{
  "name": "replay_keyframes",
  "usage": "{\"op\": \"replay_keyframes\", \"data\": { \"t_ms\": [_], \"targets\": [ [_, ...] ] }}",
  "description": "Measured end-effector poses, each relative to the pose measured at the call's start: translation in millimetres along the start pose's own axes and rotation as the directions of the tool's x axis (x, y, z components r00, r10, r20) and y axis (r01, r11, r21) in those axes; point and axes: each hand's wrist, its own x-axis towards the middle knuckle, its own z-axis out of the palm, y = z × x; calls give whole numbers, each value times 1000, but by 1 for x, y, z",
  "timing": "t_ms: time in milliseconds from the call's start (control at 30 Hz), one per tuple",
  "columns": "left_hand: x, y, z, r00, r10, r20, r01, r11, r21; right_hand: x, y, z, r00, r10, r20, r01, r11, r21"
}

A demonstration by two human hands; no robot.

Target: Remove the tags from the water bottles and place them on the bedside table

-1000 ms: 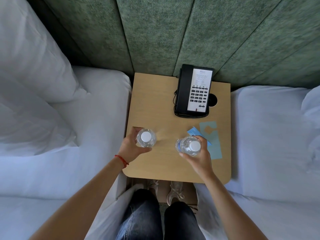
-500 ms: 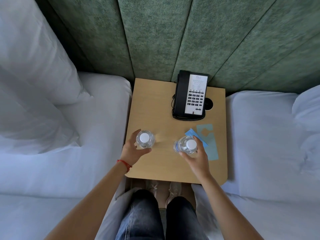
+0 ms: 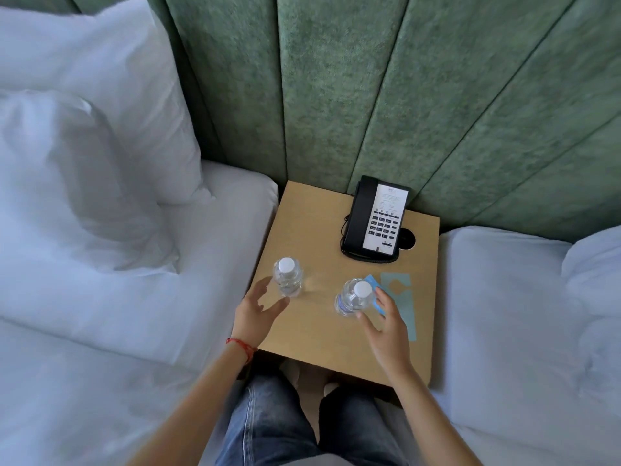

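Observation:
Two clear water bottles with white caps stand upright on the wooden bedside table [image 3: 322,331]. The left bottle [image 3: 287,276] stands free, and my left hand [image 3: 257,311] hovers just in front of it with fingers spread, not touching. The right bottle [image 3: 353,297] stands near the table's middle. My right hand [image 3: 386,326] is beside it with relaxed fingers, fingertips close to the bottle's base. Two blue paper tags lie flat on the table right of that bottle: a bright blue tag [image 3: 375,287] partly under my fingers, and a pale teal tag [image 3: 401,290].
A black desk phone [image 3: 376,220] sits at the table's back, next to a round cable hole [image 3: 407,238]. White beds flank the table, with pillows [image 3: 84,146] on the left one. A green padded headboard [image 3: 369,95] rises behind. My knees in jeans are below the table's front edge.
Both hands have let go of the bottles and drawn back toward me with fingers spread. The bottles now stand alone on the table. The camera has tilted up.

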Motion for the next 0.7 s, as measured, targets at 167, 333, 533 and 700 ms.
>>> {"op": "replay_keyframes", "data": {
  "t_ms": [167, 333, 533, 700],
  "targets": [
    [-42, 5, 4, 991, 76, -111, -55, 981, 185, -2, -1, -21, 985, -123, 123, 135, 987, -91],
    [-86, 6, 25, 977, 108, -185, -44, 947, 317, 2, -7, -37, 921, -242, 305, 309, 931, -195],
    [-149, -9, 41, 925, 86, -369, 56, 932, 357, -4, -21, -36, 805, -331, 493, 476, 855, -203],
    [-208, -33, 34, 849, 3, -528, 205, 920, 335, -30, -39, -10, 649, -373, 663, 602, 785, -148]
  ]
}}
